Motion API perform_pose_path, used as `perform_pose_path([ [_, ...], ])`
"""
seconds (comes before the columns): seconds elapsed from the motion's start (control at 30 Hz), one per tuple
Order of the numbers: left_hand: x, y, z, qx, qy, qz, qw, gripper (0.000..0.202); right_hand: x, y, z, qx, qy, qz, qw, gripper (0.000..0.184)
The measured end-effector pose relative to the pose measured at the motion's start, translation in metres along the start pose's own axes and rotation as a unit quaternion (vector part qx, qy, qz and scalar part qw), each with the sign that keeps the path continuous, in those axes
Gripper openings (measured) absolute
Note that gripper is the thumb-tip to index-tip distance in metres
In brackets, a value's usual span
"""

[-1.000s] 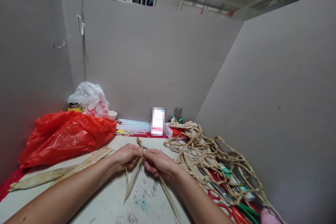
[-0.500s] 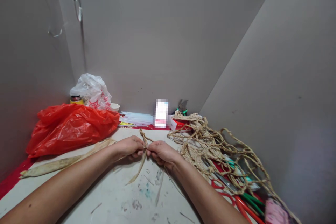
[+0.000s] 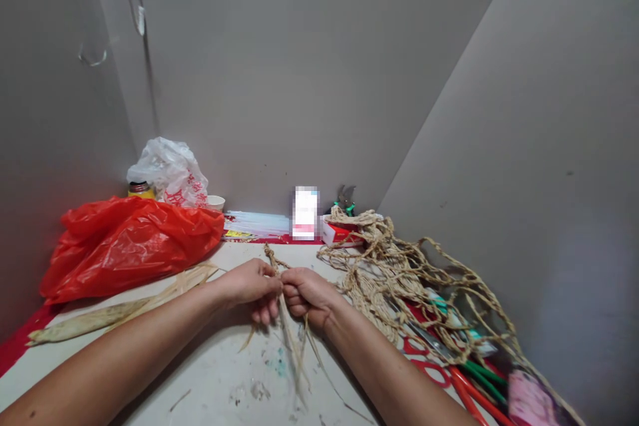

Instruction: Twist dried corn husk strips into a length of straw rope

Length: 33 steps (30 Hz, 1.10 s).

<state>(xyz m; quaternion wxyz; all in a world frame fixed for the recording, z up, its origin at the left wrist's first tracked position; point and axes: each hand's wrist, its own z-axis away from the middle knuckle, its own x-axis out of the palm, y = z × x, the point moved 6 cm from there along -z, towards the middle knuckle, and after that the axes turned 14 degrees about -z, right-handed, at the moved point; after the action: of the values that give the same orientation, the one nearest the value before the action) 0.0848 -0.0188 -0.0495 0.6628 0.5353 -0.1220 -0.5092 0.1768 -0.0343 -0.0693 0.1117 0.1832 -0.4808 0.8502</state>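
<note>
At the middle of the white work surface, both hands meet on a thin twisted cord of dry plant fibre. Its knotted end pokes out beyond the fingers, away from me. My left hand pinches the cord between thumb and forefinger, its other fingers hanging loosely below. Right beside it, my right hand is closed, thumb and curled forefinger gripping the fibres. Pale loose strands trail from the hands toward me. The exact pinch point is partly hidden by the fingers.
Left lie a red plastic bag, dry leaf strips and a white bag. A heap of twisted rope covers the right side, near red-handled scissors. Behind stand pruning shears and a blurred bright screen. Grey panels enclose the surface.
My left hand's lower fingers have loosened and dropped. The strand that hung down to the left now mostly hangs straight down and rightward beneath the hands. The view has shifted slightly.
</note>
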Motion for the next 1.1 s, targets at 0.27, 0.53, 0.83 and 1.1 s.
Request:
perform_pose_path([
  [0.27,-0.021,-0.016,-0.011,0.019,0.108,0.047,0.993,0.019,-0.003,-0.002,-0.007,0.061,-0.147,-0.031,0.987,0.007],
  [0.53,-0.022,-0.016,-0.011,0.050,0.096,-0.050,0.993,0.028,-0.008,-0.005,-0.001,0.020,-0.117,0.104,0.988,0.009],
  [0.83,-0.013,-0.018,-0.010,0.002,0.044,0.006,0.999,0.034,-0.002,-0.021,0.005,-0.183,-0.009,0.444,0.877,0.021],
  [1.1,-0.011,-0.019,-0.011,-0.008,0.082,0.064,0.995,0.018,-0.005,-0.031,0.013,-0.220,0.039,0.554,0.802,0.021],
])
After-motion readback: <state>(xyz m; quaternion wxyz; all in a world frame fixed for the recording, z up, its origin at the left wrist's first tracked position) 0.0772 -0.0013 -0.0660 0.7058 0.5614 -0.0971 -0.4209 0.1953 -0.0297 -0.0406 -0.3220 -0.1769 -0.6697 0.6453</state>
